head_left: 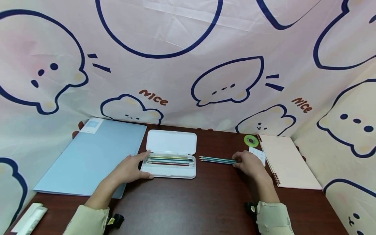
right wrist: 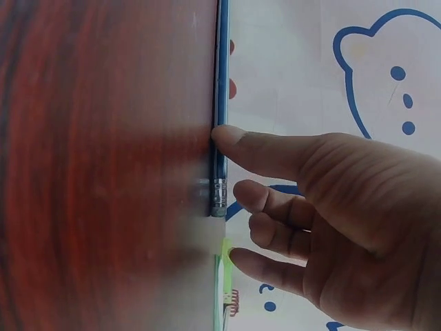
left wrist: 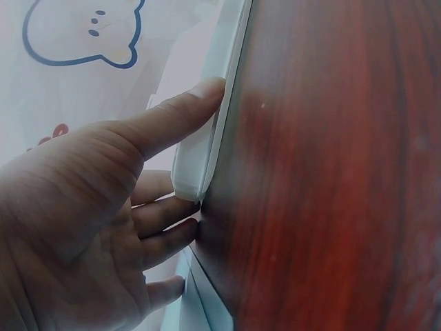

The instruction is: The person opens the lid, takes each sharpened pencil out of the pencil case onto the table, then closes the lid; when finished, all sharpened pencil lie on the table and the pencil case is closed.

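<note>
left hand (head_left: 129,169) rests against the left end of the open white pencil case (head_left: 170,169), thumb along its near edge and fingers at the far corner, loosely spread and bracing rather than gripping. in the left wrist view the thumb (left wrist: 182,114) lies flat on the case rim. case sits mid tabletop (head_left: 205,202), lid folded back, several pencils lying in the tray.

right hand (head_left: 249,164) is on the eraser end of the blue pencils (head_left: 217,160), which lie loose on the tabletop just right of the case, tips pointing at it. in the right wrist view the thumb (right wrist: 262,148) touches a pencil shaft just above the metal ferrule; other fingers relaxed, not closed around it. looks like two or three pencils, exact count unclear.

handling guess: pencils light, stiff, smooth lacquer, so they roll and slip easily; tips breakable. best pinched mid-shaft or near the ferrule, thumb against forefinger. case is light hard plastic, likely slides on the wood unless held at its end.
</note>
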Available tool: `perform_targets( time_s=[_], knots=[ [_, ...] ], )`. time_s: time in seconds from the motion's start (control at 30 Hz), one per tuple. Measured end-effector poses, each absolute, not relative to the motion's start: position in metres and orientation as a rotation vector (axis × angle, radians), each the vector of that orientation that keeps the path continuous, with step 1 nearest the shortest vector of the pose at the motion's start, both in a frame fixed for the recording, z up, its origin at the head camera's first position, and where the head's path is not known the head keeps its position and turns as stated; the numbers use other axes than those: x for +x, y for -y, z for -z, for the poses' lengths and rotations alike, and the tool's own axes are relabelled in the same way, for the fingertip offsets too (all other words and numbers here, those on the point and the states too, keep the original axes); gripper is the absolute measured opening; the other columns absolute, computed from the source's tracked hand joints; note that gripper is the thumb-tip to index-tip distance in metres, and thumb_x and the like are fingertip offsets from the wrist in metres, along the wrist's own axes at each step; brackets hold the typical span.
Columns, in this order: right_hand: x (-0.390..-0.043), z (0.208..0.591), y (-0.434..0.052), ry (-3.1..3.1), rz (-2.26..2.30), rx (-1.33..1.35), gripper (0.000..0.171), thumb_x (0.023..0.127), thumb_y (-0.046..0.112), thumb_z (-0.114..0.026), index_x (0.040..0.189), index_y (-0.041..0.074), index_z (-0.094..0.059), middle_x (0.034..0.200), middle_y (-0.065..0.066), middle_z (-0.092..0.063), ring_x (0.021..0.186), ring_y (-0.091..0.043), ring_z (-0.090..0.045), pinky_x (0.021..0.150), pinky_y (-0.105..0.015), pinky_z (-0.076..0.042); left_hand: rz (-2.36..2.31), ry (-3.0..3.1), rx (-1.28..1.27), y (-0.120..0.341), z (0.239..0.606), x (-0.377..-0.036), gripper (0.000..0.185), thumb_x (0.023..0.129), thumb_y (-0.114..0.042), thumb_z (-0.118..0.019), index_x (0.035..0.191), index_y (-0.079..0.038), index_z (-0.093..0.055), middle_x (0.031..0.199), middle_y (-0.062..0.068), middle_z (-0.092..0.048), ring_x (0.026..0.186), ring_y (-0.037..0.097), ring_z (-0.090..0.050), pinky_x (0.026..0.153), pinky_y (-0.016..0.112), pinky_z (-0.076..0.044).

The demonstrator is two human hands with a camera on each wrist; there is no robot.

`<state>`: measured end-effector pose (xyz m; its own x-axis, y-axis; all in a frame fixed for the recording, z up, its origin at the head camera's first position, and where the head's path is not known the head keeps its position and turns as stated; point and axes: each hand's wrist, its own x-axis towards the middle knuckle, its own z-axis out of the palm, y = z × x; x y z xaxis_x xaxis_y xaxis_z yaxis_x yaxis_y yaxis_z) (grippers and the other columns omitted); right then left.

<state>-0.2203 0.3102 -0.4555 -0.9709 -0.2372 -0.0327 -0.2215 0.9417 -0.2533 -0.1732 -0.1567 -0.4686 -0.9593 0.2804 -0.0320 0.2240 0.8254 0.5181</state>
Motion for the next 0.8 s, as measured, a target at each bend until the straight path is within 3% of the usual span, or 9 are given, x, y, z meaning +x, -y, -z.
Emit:
perform_targets(
  time_s=[0.17,0.27,0.53,0.8],
  knots=[
    [-0.214,0.449,-0.301,-3.045,0.424,-0.390,0.038,0.091,0.021,-0.075,0.127,0.012,-0.069,0.117,-0.014,-0.069,0.104,-0.032,-0.065,0.088,-0.055,-0.054,-0.807,-2.890,0.407,0.157,0.466,-0.169,0.101,0.074,-0.046,-0.089,0.152,0.000,-0.044,0.146,0.024,-0.056,0.133,0.042,-0.055,0.117,0.069,-0.027],
    [-0.212,0.445,-0.291,-3.032,0.479,-0.454,0.039,0.092,0.024,-0.074,0.129,0.013,-0.068,0.124,-0.015,-0.068,0.111,-0.034,-0.065,0.093,-0.057,-0.054,-0.810,-2.894,0.401,0.158,0.466,-0.169,0.101,0.074,-0.045,-0.089,0.152,-0.001,-0.044,0.146,0.024,-0.056,0.133,0.041,-0.055,0.117,0.069,-0.026],
    [-0.216,0.430,-0.249,-2.962,0.603,-0.558,0.036,0.093,0.027,-0.074,0.128,0.017,-0.070,0.123,-0.007,-0.071,0.107,-0.025,-0.065,0.092,-0.051,-0.055,-0.804,-2.904,0.383,0.157,0.465,-0.170,0.101,0.074,-0.044,-0.089,0.153,-0.001,-0.043,0.149,0.023,-0.053,0.137,0.042,-0.052,0.118,0.069,-0.024],
    [-0.220,0.425,-0.189,-2.871,0.744,-0.678,0.033,0.093,0.026,-0.074,0.126,0.019,-0.071,0.109,0.001,-0.076,0.099,-0.015,-0.067,0.091,-0.042,-0.056,-0.796,-2.900,0.385,0.155,0.465,-0.171,0.101,0.074,-0.045,-0.089,0.153,-0.002,-0.043,0.149,0.022,-0.053,0.138,0.042,-0.051,0.118,0.069,-0.024]
  ],
)
